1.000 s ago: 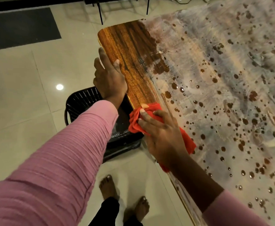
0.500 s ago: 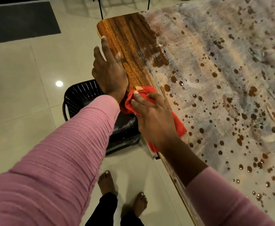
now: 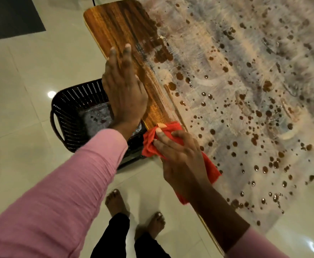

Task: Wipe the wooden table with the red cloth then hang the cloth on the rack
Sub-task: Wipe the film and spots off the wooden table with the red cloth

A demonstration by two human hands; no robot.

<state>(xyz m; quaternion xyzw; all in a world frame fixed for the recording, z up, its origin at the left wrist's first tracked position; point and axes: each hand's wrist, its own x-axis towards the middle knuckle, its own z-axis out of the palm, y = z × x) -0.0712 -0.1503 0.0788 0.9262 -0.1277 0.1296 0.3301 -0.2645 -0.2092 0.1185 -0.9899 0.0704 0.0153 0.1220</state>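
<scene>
The wooden table (image 3: 119,28) runs from the top centre down to the right. A clean brown strip shows along its left edge; the rest is covered with a whitish film and dark droplets. My right hand (image 3: 180,157) presses the red cloth (image 3: 210,168) flat on the table's left edge, part of the cloth hanging over the side. My left hand (image 3: 124,94) lies flat on the clean strip just beyond it, fingers stretched out and holding nothing. No rack is in view.
A dark perforated plastic basket (image 3: 72,110) with wet residue inside stands on the pale tiled floor under the table's left edge. My bare feet (image 3: 117,203) are below it. A dark mat (image 3: 11,15) lies at the top left.
My right hand has slid the cloth toward the table's left edge, next to my left wrist. My left hand stays flat on the clean strip.
</scene>
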